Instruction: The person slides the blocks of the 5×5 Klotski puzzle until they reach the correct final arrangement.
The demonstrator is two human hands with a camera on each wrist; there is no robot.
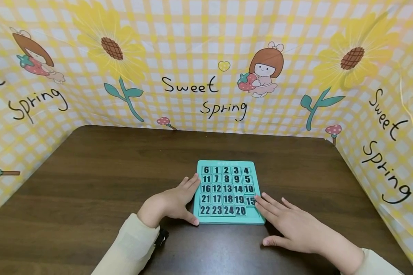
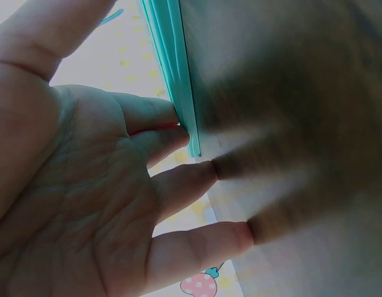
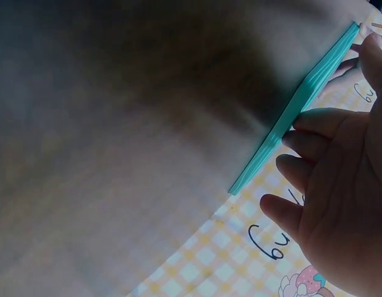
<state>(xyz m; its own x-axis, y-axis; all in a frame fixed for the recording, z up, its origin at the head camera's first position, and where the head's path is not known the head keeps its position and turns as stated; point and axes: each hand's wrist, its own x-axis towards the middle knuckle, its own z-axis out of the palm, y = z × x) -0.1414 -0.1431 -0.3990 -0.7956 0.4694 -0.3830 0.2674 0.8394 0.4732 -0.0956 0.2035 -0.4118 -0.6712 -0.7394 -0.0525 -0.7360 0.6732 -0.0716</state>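
A turquoise number sliding puzzle [image 1: 230, 220] lies flat on the table, with rows of black-numbered tiles. The 15 tile [image 1: 250, 201] sits a little askew at the right, above the vacant slot in the bottom right corner. My left hand [image 1: 172, 202] rests along the puzzle's left side, fingertips at the edge and thumb by the lower left corner. My right hand [image 1: 292, 227] reaches from the right with fingers extended, its fingertips at the right edge beside the 15 tile. In both wrist views, fingers touch the puzzle's thin side [image 2: 172, 62].
The dark brown wooden table [image 1: 130, 160] ends at a yellow checked cloth [image 1: 192, 46] printed with flowers and words, which hangs behind it and along both sides. A black band [image 1: 161, 236] shows at my left wrist.
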